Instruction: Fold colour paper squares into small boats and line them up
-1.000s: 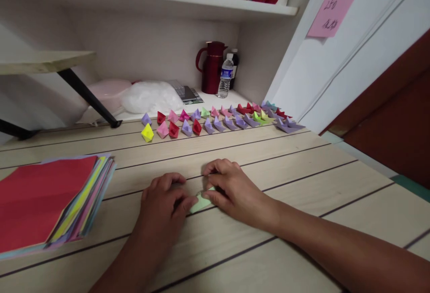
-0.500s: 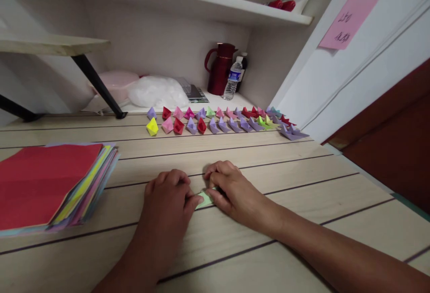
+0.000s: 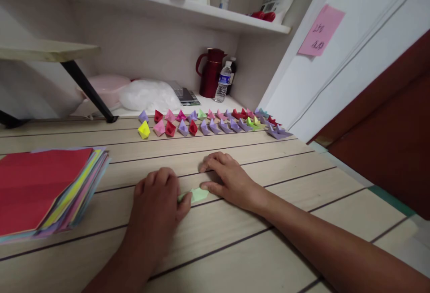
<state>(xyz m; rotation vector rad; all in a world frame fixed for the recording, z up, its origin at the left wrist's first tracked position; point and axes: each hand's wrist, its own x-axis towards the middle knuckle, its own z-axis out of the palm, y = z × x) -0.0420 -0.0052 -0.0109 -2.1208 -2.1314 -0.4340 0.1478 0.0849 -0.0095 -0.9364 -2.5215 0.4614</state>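
Note:
A small piece of folded light green paper [image 3: 199,195] lies on the slatted wooden table, between my two hands. My left hand [image 3: 156,203] pinches its left end, thumb in front and curled fingers behind. At the paper's right end, the thumb of my right hand [image 3: 230,181] rests close to or on the edge, while the fingers are spread away from it. Further back stand two rows of small folded paper boats, among them a yellow one [image 3: 144,130] at the left and a purple one [image 3: 278,132] at the right.
A stack of coloured paper [image 3: 43,190] with a red sheet on top lies at the left. Behind the boats are a plastic bag [image 3: 148,96], a dark red jug [image 3: 211,73] and a water bottle [image 3: 223,82]. A black leg [image 3: 89,91] of a small raised shelf stands at the back left.
My right hand has opened, its fingers coming off the green paper. More of the paper's right part shows. The whole view has shifted slightly, so things appear further left.

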